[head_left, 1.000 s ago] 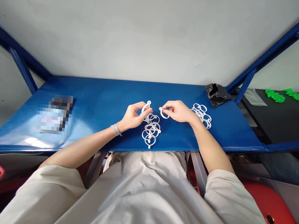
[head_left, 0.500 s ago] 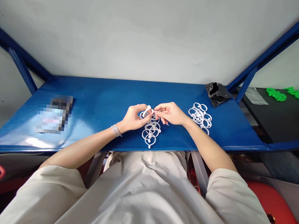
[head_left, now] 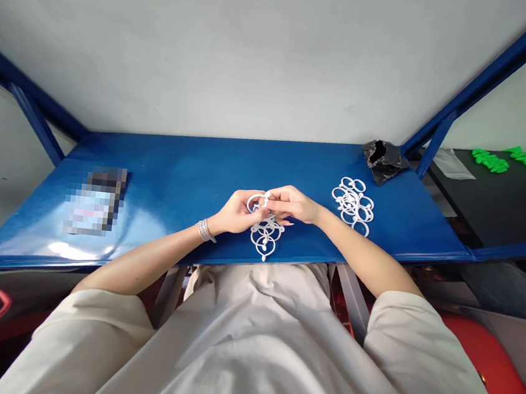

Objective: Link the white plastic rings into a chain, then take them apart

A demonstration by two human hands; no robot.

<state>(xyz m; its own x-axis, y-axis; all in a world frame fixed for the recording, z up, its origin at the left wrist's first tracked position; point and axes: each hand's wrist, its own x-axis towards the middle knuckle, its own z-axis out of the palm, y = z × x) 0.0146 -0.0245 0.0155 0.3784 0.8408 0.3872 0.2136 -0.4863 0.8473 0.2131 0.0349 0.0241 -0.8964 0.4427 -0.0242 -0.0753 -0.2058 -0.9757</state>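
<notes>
Head view: a white ring (head_left: 250, 199) is pinched by the left hand (head_left: 235, 212) and, apparently, the right hand (head_left: 298, 205); overlapping rings (head_left: 265, 239) are laid lengthwise toward six o'clock

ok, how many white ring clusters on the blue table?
2: one cluster at the left hand and right hand, partly covered by them; another cluster further right, near the black bag.

- head cam's up on the wearer's head, looking forward and down over their beige cloth shirt (head_left: 271, 342)
- pretty close in, glossy blue rectangular tabletop (head_left: 191, 164) mid-frame, flat pale-grey wall (head_left: 259, 52) up top
</notes>
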